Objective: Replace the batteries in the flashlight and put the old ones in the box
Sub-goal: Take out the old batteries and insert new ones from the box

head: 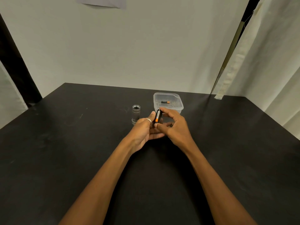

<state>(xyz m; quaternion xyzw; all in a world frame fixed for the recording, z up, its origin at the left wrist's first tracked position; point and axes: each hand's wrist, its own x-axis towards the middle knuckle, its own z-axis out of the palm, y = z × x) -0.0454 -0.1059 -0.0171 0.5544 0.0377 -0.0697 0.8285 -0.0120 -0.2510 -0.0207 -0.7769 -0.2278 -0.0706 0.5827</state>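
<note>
Both hands meet over the middle of the black table (81,151). My left hand (144,129), with a ring on one finger, cradles a black battery holder (158,117) with an orange-and-black battery showing in it. My right hand (174,125) pinches the same holder from the right, index finger at its top and thumb at its bottom. The grey flashlight body (136,113) stands upright on the table just left of the hands, its open end up. Behind the hands sits a clear plastic box (168,95) with one battery (165,102) lying inside.
A pale wall rises behind the table's far edge. White curtains hang at the right and far left, and a dark post leans at the left. A small object under my right hand is mostly hidden.
</note>
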